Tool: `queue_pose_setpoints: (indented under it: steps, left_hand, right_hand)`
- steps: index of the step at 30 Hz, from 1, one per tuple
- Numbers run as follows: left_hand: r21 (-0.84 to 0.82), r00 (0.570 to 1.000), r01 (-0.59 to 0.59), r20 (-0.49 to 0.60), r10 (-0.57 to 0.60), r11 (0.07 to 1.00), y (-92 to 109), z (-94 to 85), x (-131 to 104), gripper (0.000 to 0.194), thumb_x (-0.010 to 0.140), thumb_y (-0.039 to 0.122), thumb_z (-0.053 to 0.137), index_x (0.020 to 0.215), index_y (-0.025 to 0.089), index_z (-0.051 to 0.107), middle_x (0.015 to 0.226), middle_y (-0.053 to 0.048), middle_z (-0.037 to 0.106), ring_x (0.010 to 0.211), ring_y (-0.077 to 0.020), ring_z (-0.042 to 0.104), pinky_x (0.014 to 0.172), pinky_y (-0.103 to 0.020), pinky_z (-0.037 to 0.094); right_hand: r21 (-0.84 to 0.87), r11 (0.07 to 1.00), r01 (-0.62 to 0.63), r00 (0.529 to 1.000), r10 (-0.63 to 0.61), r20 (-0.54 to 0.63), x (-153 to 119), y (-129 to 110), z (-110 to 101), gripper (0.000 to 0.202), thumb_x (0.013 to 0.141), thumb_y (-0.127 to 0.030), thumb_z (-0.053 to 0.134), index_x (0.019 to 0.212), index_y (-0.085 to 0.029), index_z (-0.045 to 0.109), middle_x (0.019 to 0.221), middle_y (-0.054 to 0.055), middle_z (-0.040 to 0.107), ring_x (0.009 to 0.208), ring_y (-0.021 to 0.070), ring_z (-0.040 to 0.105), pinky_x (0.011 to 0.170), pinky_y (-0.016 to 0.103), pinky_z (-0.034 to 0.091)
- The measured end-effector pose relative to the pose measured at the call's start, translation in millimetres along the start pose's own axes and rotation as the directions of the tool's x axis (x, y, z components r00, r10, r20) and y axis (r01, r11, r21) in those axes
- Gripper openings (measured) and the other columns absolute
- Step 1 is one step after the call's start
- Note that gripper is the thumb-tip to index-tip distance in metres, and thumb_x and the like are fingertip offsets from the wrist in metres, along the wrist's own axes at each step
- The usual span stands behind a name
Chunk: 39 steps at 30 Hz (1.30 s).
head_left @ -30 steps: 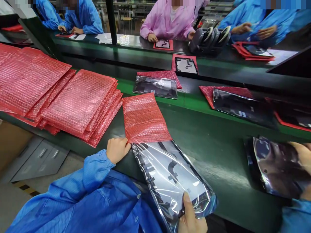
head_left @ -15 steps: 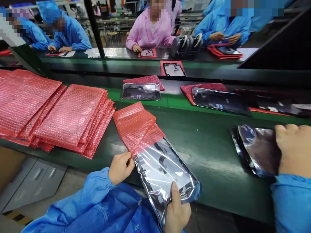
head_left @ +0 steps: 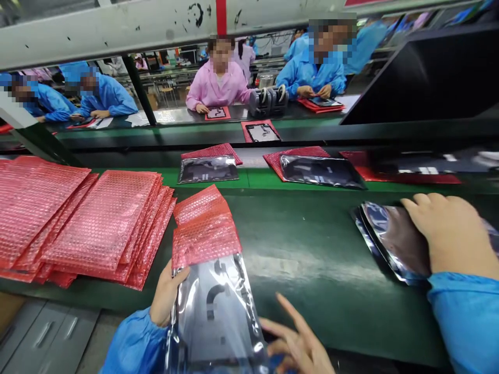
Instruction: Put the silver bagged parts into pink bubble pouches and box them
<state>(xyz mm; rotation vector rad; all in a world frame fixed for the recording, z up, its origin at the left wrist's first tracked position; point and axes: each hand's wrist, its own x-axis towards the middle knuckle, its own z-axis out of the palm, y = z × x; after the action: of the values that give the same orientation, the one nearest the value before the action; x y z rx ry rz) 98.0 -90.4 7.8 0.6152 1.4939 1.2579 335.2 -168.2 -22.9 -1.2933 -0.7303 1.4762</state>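
Observation:
My left hand [head_left: 167,293] grips the left edge of a clear, shiny bag [head_left: 214,311] near its top, with the thumb on the front. A flat grey and black part shows inside the bag. The bag's upper end is in a red bubble-wrap pouch [head_left: 206,236], and another red pouch [head_left: 200,202] lies just behind it. My right hand [head_left: 298,337] is beside the bag's lower right edge, its fingers spread and the index finger stretched out. Some of its fingers are partly behind the bag's edge.
Stacks of red bubble pouches [head_left: 105,223] lie at the left. On the right, another person's hand [head_left: 448,228] rests on stacked shiny bags [head_left: 393,239]. Bagged parts [head_left: 208,169] with red pouches lie across the green line [head_left: 249,179]. Co-workers [head_left: 220,85] sit opposite.
My left hand and the bag have moved left, and the bag now stands more in line with my view. My right hand has let go of the bag's lower end and opened. The view has tilted up.

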Motion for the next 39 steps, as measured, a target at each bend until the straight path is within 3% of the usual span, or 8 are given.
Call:
queue_pose_setpoints:
  steps: [3,5,9,14,22,27,33,39]
  left_hand:
    - [0.022,0.999,0.024,0.048,-0.025,0.999,-2.5,-4.2,-11.2,0.053,0.060,0.040,0.077,0.104,0.016,0.062,0.108,-0.009,0.068,0.103,-0.0258,0.063,0.090,-0.033,0.048]
    - [0.023,0.996,0.031,0.081,-0.033,0.999,-7.2,-4.7,-18.8,0.053,0.059,0.039,0.078,0.104,0.015,0.063,0.109,-0.009,0.068,0.101,-0.0262,0.063,0.091,-0.034,0.047]
    - [0.001,0.994,0.052,0.095,-0.051,0.999,-14.8,-9.6,-29.4,0.053,0.061,0.039,0.077,0.107,0.018,0.062,0.108,-0.008,0.068,0.101,-0.0248,0.063,0.090,-0.033,0.047]
    - [-0.019,0.997,0.076,0.006,-0.076,0.997,-24.5,-15.0,-38.3,0.048,0.061,0.044,0.074,0.098,0.016,0.061,0.092,-0.006,0.069,0.087,-0.0207,0.064,0.083,-0.030,0.048]
    - [0.256,0.953,-0.039,-0.280,0.113,0.966,-49.4,-22.4,-40.3,0.037,0.073,0.051,0.057,0.089,0.017,0.058,0.068,0.000,0.061,0.059,-0.0136,0.053,0.056,-0.024,0.042]
    - [0.455,0.965,-0.089,-0.181,0.190,0.886,-53.1,-42.1,-40.9,0.030,0.083,0.043,0.047,0.081,0.016,0.060,0.057,0.003,0.055,0.050,-0.0111,0.048,0.050,-0.021,0.037]
    - [0.718,0.942,-0.241,0.011,0.336,0.653,-51.2,-68.7,-52.6,0.031,0.085,0.035,0.041,0.075,0.017,0.065,0.061,-0.001,0.062,0.054,-0.0130,0.055,0.057,-0.023,0.042]
    - [0.750,0.948,-0.288,0.136,0.287,0.596,-53.5,-81.6,-72.1,0.033,0.087,0.036,0.038,0.078,0.019,0.066,0.070,-0.007,0.069,0.063,-0.0170,0.062,0.061,-0.026,0.047]
  right_hand:
    - [-0.208,0.968,0.143,0.983,-0.114,0.145,38.4,-32.5,6.5,0.074,0.079,-0.045,0.062,0.141,-0.023,0.029,0.122,0.016,0.057,0.076,0.0186,0.064,0.054,0.027,0.052]
    - [-0.429,0.845,0.321,0.946,-0.264,0.189,67.1,-40.2,23.3,0.062,0.078,-0.040,0.060,0.134,-0.020,0.040,0.120,0.014,0.056,0.078,0.0174,0.062,0.066,0.031,0.053]
    - [-0.738,0.416,0.531,0.774,-0.592,0.223,104.3,-26.9,49.3,0.023,0.085,-0.030,0.046,0.097,-0.017,0.061,0.096,0.009,0.061,0.069,0.0160,0.061,0.066,0.029,0.049]
    - [-0.807,0.081,0.585,0.583,-0.734,0.348,92.6,2.1,38.2,0.034,0.095,-0.023,0.034,0.081,-0.016,0.064,0.071,0.005,0.067,0.055,0.0152,0.061,0.053,0.025,0.041]
    - [-0.777,0.089,0.623,0.640,-0.629,0.441,50.8,16.6,21.5,0.043,0.100,-0.030,0.032,0.090,-0.012,0.069,0.075,0.007,0.071,0.056,0.0138,0.065,0.054,0.021,0.046]
    - [-0.815,0.032,0.578,0.657,-0.611,0.441,36.4,23.8,21.7,0.048,0.102,-0.032,0.029,0.090,-0.010,0.069,0.074,0.009,0.071,0.052,0.0132,0.064,0.051,0.021,0.045]
    - [-0.833,0.007,0.553,0.682,-0.578,0.447,13.9,26.8,16.9,0.049,0.102,-0.032,0.027,0.084,-0.010,0.068,0.064,0.008,0.068,0.043,0.0119,0.058,0.046,0.022,0.039]
    - [-0.844,0.023,0.536,0.716,-0.542,0.439,0.7,29.3,10.0,0.049,0.101,-0.035,0.028,0.084,-0.012,0.068,0.063,0.008,0.067,0.044,0.0128,0.059,0.047,0.021,0.042]
